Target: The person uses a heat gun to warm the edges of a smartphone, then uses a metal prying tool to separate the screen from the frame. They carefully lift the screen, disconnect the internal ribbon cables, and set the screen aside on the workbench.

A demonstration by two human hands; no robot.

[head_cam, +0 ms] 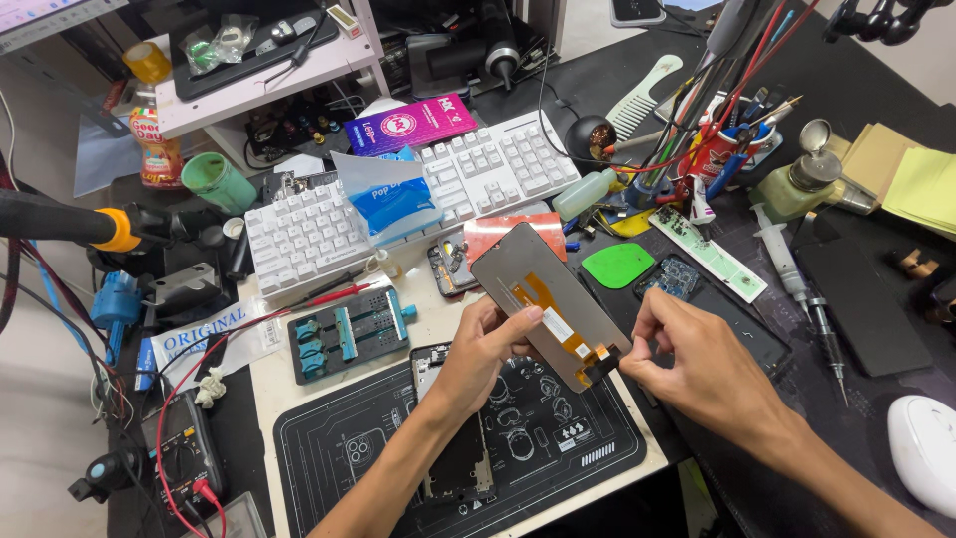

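Observation:
My left hand (485,351) grips the lower edge of a grey phone display panel (528,279) and holds it tilted above the bench, its back side up. An orange flex cable (558,324) runs down the panel's back. My right hand (682,354) pinches the end of that cable at the panel's lower right corner. Under my left forearm an opened phone body (448,448) lies on a black repair mat (558,448).
A white keyboard (498,164) with a blue tissue pack (393,199) stands behind. A blue-clamped holder (349,334), a multimeter (179,453), a syringe (782,254), a green pad (617,266), a tool cup (722,149) and a white mouse (926,448) surround the mat.

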